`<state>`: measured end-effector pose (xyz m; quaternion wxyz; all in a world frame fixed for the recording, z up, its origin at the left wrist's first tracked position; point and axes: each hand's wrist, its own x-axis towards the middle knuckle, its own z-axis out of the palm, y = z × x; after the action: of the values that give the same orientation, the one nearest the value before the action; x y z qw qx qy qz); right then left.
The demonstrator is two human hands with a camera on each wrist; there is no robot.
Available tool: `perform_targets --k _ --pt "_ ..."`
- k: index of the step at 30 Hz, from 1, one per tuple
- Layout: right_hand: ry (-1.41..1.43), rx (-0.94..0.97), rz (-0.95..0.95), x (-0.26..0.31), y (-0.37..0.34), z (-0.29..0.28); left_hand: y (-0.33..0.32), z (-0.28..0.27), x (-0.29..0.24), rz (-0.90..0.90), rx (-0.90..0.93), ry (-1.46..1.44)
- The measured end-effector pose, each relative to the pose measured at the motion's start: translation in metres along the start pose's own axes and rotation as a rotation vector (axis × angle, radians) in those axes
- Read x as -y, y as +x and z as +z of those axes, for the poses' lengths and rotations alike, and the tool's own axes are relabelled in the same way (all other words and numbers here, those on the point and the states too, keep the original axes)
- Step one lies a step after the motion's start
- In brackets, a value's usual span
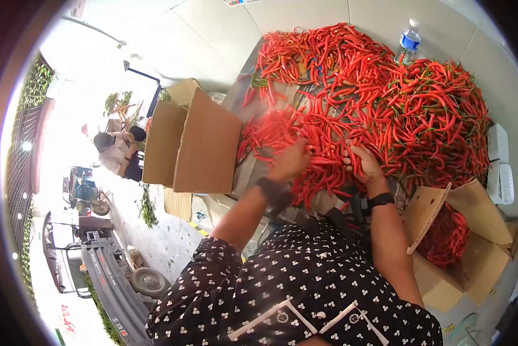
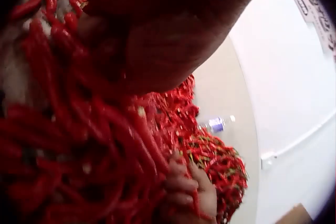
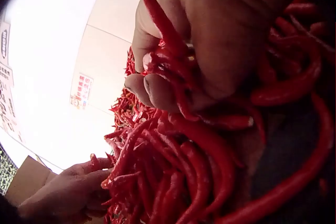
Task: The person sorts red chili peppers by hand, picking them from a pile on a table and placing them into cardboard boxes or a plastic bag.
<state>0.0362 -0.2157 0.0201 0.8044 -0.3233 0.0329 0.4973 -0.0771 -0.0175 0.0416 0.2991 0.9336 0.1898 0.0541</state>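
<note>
A broad heap of red chili peppers (image 1: pixel 305 130) covers the table before me. My right hand (image 1: pixel 364 162) curls its fingers round several chili peppers (image 3: pixel 173 61) just above the heap; one points up past the thumb. To its left, my left hand (image 1: pixel 290 161) is low over the loose chili peppers, blurred in the head view. In the left wrist view that hand is a dark shape over the chili peppers (image 2: pixel 131 134), its fingertips hidden; I cannot tell whether it holds one. A taller mound of chili peppers with green stems (image 1: pixel 438 115) rises at the right.
An open cardboard box (image 1: pixel 207 144) stands left of the heap. Another cardboard box (image 1: pixel 484 259) at the right holds a bag of dark red chili peppers (image 1: pixel 446 236). A water bottle (image 1: pixel 408 43) stands behind the mound by the wall. Another person (image 1: pixel 117 150) sits farther left.
</note>
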Motion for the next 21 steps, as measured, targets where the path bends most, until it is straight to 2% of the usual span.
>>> perform_targets --k 2,3,5,6,8,10,11,13,16,21 --pt "-0.002 -0.009 -0.004 0.000 0.000 -0.002 -0.015 -0.003 -0.034 -0.039 0.214 0.043" --pt "-0.006 -0.017 -0.008 -0.001 0.000 -0.003 -0.021 -0.004 -0.037 -0.040 0.214 0.042" --pt "-0.015 -0.026 -0.004 -0.001 0.001 -0.003 -0.026 -0.006 -0.041 0.147 0.173 -0.090" --pt "-0.023 -0.035 -0.002 -0.001 0.001 -0.003 -0.024 -0.008 -0.037 0.149 0.173 -0.090" --pt "-0.020 -0.024 -0.009 -0.001 0.001 -0.003 -0.013 -0.019 -0.017 0.044 -0.044 -0.065" --pt "-0.018 -0.009 -0.013 -0.001 0.001 -0.004 0.006 -0.032 0.013 0.022 -0.202 0.110" --pt "-0.022 -0.001 -0.015 -0.002 0.003 -0.005 0.014 -0.038 0.028 0.022 -0.203 0.112" --pt "-0.025 0.006 -0.020 -0.002 0.003 -0.006 0.025 -0.046 0.053 -0.117 -0.183 0.362" --pt "-0.042 -0.031 -0.007 -0.001 0.001 -0.004 0.029 -0.051 0.068 -0.059 -0.100 0.468" --pt "-0.062 -0.024 -0.005 -0.001 0.002 -0.006 0.038 -0.048 0.054 -0.166 -0.143 0.475"
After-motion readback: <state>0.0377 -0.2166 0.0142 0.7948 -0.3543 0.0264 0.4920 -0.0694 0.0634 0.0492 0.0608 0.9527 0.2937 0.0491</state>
